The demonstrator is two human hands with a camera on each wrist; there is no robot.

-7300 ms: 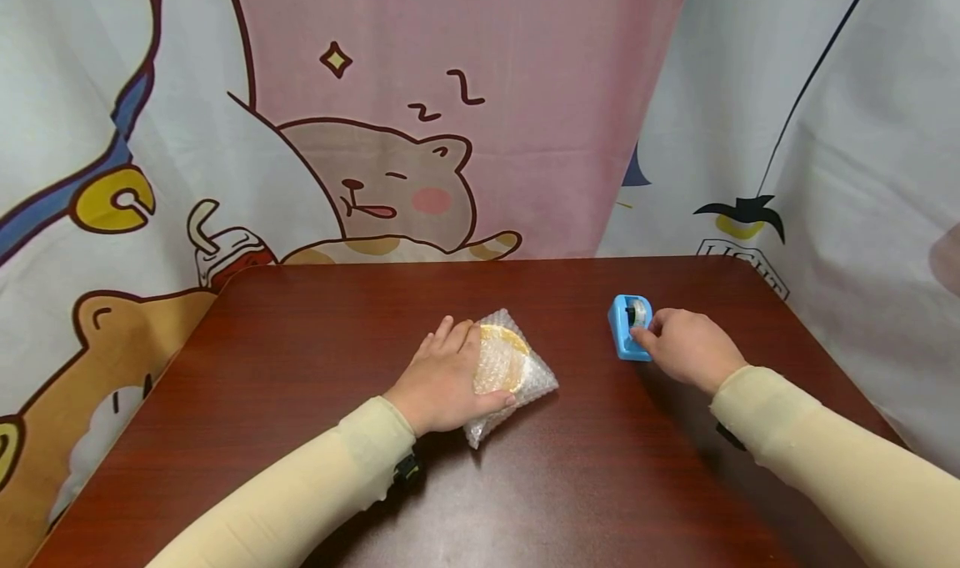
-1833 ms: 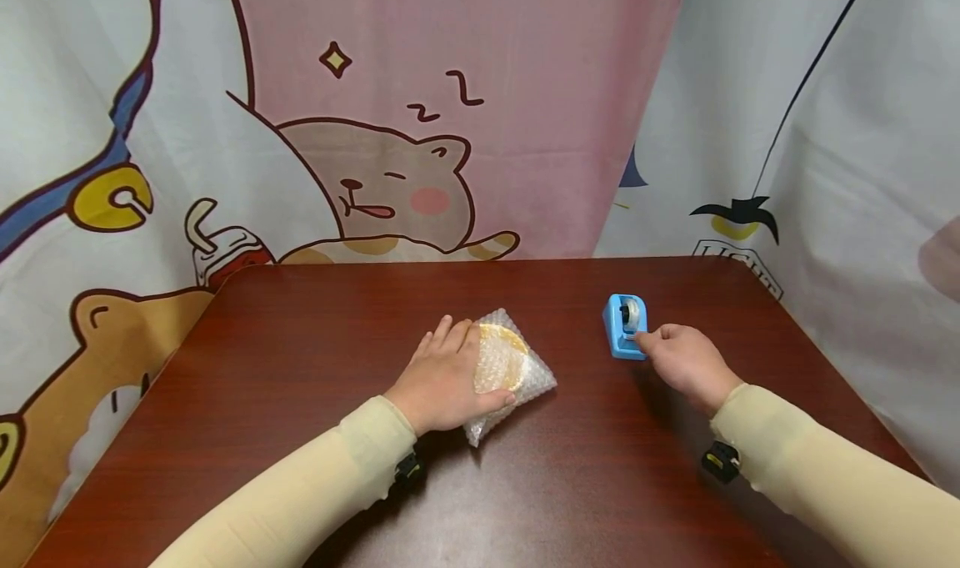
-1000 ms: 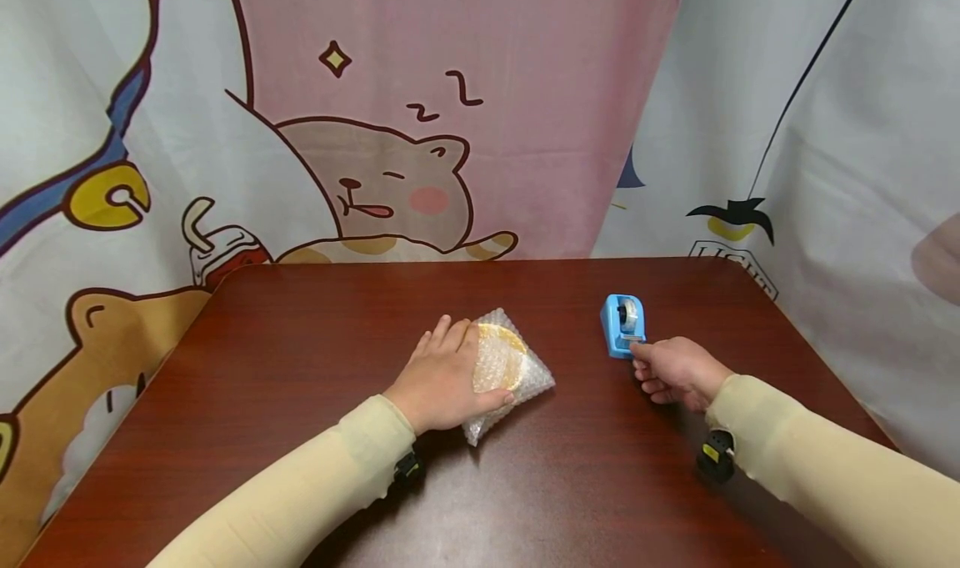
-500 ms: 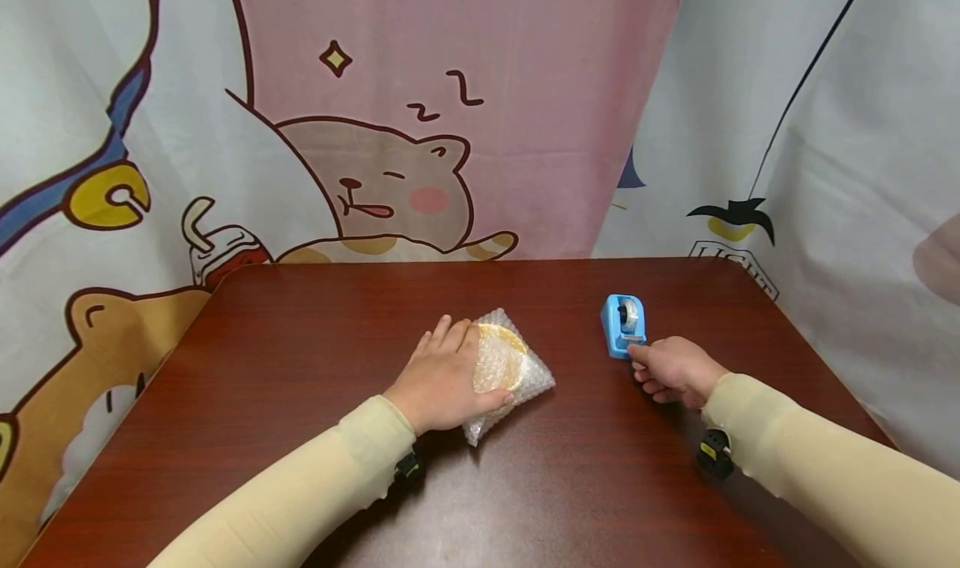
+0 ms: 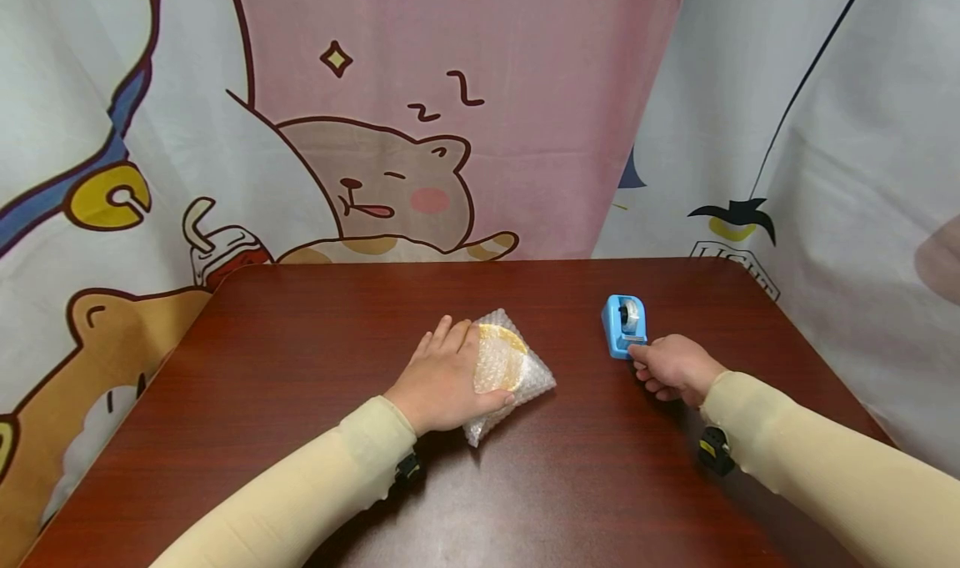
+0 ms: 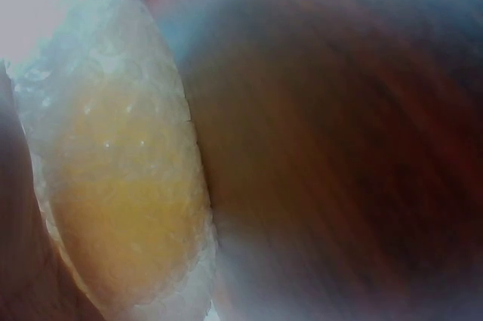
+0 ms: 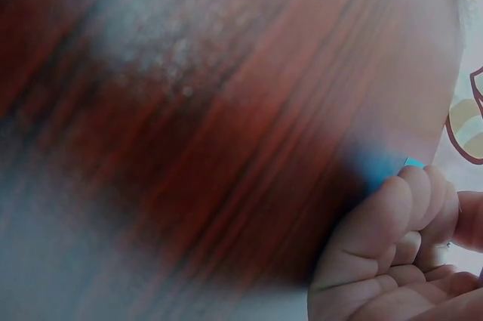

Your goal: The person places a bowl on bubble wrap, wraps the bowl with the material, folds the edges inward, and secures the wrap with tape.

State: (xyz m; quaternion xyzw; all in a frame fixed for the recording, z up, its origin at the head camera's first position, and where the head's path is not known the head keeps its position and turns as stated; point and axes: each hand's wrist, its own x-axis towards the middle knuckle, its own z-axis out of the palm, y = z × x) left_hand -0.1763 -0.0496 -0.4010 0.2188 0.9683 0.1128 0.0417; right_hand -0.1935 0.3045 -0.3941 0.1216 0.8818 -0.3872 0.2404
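A flat package in bubble wrap [image 5: 517,368], with a yellow-rimmed round thing inside, lies on the table. My left hand [image 5: 442,380] rests on its left part, fingers extended and thumb across the near side. The left wrist view shows the bubble-wrapped package [image 6: 124,185] close up. Right of it stands a blue tape dispenser [image 5: 617,339] carrying a roll of clear tape [image 5: 632,314]. At the dispenser's near end, my right hand [image 5: 678,368] pinches the tape's end between thumb and forefinger, other fingers curled. The pinched strip itself is barely visible.
The brown wooden table [image 5: 315,326] reaches back to a printed curtain [image 5: 525,92] with cartoon animals. A second, pale curtain [image 5: 855,201] hangs along the right side.
The right hand has moved from the tape roll past the cutter to the dispenser's near end, pinching the tape. In the last half second little has moved. The left hand stays on the package.
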